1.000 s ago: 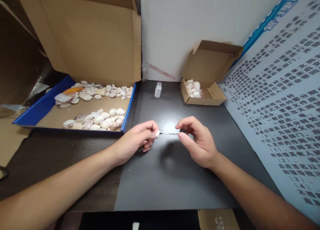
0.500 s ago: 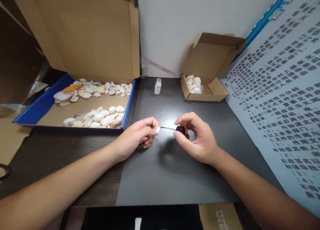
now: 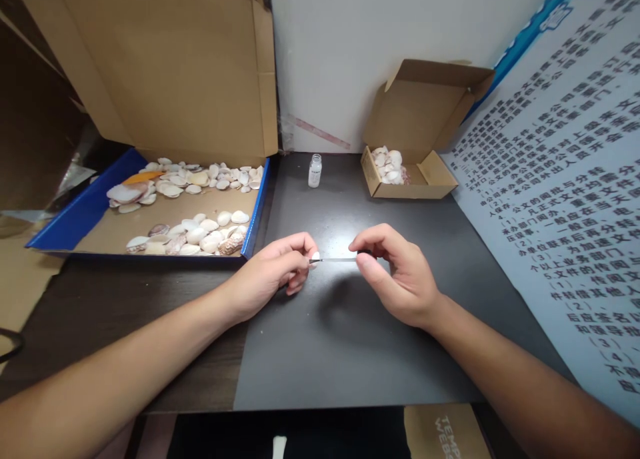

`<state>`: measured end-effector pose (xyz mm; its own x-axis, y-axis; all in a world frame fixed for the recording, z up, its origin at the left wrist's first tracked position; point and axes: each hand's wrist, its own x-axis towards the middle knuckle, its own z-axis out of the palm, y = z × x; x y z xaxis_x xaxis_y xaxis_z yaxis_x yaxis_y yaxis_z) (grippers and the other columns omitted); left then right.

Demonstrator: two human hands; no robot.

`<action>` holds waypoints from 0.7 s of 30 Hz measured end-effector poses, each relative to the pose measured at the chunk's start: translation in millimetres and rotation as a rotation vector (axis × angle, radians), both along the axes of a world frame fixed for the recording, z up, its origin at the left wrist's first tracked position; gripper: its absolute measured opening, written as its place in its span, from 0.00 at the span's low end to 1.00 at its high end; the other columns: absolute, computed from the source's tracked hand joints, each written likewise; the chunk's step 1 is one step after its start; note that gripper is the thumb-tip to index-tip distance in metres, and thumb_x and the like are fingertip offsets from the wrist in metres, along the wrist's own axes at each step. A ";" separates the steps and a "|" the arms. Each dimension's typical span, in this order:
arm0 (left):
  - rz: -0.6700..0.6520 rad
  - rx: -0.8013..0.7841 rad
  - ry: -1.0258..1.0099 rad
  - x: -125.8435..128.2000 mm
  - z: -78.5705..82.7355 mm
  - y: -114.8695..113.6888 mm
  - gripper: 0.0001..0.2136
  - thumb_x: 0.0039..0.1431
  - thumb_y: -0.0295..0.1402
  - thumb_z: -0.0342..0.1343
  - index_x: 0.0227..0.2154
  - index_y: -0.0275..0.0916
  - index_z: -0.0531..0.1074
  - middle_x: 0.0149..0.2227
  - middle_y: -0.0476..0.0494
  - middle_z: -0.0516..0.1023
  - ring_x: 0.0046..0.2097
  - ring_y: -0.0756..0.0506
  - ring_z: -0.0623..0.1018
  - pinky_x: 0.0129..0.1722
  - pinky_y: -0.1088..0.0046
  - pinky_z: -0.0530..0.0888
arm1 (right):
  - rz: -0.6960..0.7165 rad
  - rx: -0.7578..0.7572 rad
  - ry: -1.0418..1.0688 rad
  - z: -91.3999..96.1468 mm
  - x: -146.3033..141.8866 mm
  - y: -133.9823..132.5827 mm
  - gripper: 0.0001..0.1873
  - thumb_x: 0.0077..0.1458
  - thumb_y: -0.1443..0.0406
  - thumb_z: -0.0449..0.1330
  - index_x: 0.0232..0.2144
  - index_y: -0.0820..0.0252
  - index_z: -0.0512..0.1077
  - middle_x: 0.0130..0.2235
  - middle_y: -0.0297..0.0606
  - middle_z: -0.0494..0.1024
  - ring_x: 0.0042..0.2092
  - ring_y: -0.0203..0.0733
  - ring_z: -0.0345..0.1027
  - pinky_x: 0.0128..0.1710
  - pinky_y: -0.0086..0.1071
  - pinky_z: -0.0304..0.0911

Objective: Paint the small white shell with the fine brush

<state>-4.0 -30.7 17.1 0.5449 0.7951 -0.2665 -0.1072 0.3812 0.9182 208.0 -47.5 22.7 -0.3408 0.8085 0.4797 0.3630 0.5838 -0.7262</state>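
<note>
My left hand (image 3: pixel 273 272) rests on the dark mat (image 3: pixel 340 352) and pinches a small white shell (image 3: pixel 315 256) between thumb and fingers. My right hand (image 3: pixel 400 276) pinches the black cap of a thin brush applicator (image 3: pixel 334 260), whose tip touches the shell. The two hands face each other a few centimetres apart. A small clear bottle (image 3: pixel 315 170) stands uncapped at the back of the mat, well beyond both hands.
A blue-rimmed tray (image 3: pixel 75 212) with several shells lies at the left under a big open carton (image 3: pixel 165 72). A small open cardboard box (image 3: pixel 407 179) with several shells sits at the back right. A printed board (image 3: pixel 565 199) leans along the right side.
The right hand turned the applicator so its black cap is tucked behind the fingers, and the brush tip moved left onto the shell. The left hand stayed put.
</note>
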 end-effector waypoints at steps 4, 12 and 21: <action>-0.004 0.004 0.003 -0.4 -0.9 0.8 0.05 0.56 0.30 0.55 0.28 0.39 0.65 0.19 0.56 0.60 0.23 0.54 0.59 0.23 0.78 0.59 | -0.017 0.005 0.001 -1.1 0.4 -0.4 0.09 0.56 0.69 0.61 0.40 0.55 0.66 0.26 0.25 0.63 0.24 0.31 0.59 0.24 0.26 0.59; -0.006 -0.001 -0.001 -2.5 -2.6 0.9 0.03 0.57 0.29 0.54 0.29 0.39 0.65 0.19 0.56 0.61 0.23 0.53 0.60 0.24 0.77 0.59 | -0.013 -0.003 -0.003 0.3 1.4 -1.1 0.08 0.58 0.69 0.59 0.40 0.55 0.66 0.27 0.26 0.64 0.25 0.31 0.60 0.25 0.27 0.61; -0.008 0.005 0.010 -2.0 -2.7 0.6 0.03 0.56 0.29 0.54 0.29 0.39 0.65 0.19 0.56 0.61 0.23 0.53 0.60 0.24 0.77 0.59 | -0.015 -0.015 -0.002 -1.0 1.7 -1.1 0.06 0.59 0.69 0.59 0.40 0.55 0.67 0.27 0.27 0.65 0.25 0.32 0.61 0.25 0.27 0.61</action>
<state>-6.1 -30.1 14.4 0.5488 0.7918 -0.2679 -0.0950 0.3776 0.9211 209.7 -48.6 21.7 -0.3294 0.8207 0.4669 0.3728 0.5673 -0.7343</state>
